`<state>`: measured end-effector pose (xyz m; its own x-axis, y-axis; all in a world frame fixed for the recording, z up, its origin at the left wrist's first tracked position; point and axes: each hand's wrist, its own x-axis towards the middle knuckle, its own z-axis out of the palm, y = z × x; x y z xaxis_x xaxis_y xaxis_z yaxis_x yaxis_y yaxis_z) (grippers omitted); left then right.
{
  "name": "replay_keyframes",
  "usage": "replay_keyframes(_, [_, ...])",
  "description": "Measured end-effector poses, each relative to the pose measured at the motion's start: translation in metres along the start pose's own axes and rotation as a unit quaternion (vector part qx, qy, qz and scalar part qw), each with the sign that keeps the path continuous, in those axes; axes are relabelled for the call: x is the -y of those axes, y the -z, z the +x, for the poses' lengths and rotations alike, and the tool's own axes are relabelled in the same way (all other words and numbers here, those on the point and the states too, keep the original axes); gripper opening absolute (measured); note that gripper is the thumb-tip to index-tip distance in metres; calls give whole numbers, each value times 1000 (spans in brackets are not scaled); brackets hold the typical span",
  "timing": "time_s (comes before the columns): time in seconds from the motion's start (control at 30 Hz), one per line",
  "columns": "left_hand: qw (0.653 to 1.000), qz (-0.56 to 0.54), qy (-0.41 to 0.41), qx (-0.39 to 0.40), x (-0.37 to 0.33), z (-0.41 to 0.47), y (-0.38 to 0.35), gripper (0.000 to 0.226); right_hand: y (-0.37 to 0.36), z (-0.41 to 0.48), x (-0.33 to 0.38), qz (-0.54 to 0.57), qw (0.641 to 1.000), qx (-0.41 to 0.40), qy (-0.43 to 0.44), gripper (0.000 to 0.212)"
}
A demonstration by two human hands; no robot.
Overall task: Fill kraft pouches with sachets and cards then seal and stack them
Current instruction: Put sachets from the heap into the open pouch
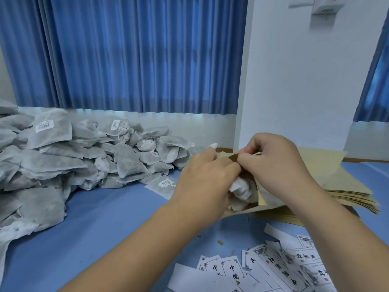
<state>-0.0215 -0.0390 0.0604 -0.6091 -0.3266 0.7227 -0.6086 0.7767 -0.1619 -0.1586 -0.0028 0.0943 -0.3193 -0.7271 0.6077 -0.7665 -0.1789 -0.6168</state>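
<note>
- Kraft pouch point(262, 199) is held just above the bench point(105, 218), its mouth pinched apart by curled fingers of the left hand point(202, 182) and right hand point(273, 163).
- A white sachet point(244, 191) is seemingly being stuffed inside.

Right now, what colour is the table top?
Blue, seen plainly in the head view: the table is bare blue between the sachets and cards.

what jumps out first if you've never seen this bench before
The heap of grey sachets at the left grabs the eye first, piled below the blue curtain. At centre, the left hand and right hand pinch the mouth of a kraft pouch with a white sachet stuffed in it. Printed cards lie scattered at lower right.
</note>
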Motion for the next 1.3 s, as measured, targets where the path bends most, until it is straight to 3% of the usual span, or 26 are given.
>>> replay_keyframes(0.07, [997,18,73,-26,3,0,-1,23,1,0,-1,23,1000,0,0,9])
replay_keyframes(0.13, [995,0,97,-23,9,1,-1,30,3,1,-1,35,999,19,4,12])
replay_keyframes(0.27, [984,-113,100,94,20,0,4,44,0,-2,-3,35,998,50,19,13])
replay_keyframes(0.37, [973,-148,106,145,23,-2,2,39,-4,-5,-2,26,997,67,35,14])
replay_keyframes(0.5, [978,-155,84,108,25,-3,0,11,0,-6,4,39,992,104,53,10])
replay_keyframes(0.6, [971,-199,117,61,32,-2,3,11,15,-9,17,41,975,194,104,27])
replay_keyframes(0.7, [964,-221,143,26,42,0,5,15,29,-11,27,-67,949,271,148,39])
replay_keyframes(0.77, [962,-226,152,16,48,2,6,17,31,-10,27,-177,933,268,164,28])
replay_keyframes(0.83, [960,-231,156,13,49,1,6,16,29,-11,27,-216,931,244,165,22])
replay_keyframes(1.1, [969,-231,84,35,47,-2,8,15,27,-12,25,-182,945,141,231,11])
replay_keyframes(1.2, [953,-283,69,82,53,-3,16,21,22,-14,25,-169,946,129,246,11])
replay_keyframes(1.3, [920,-338,104,167,56,-5,25,23,18,-15,26,-158,947,119,253,7])
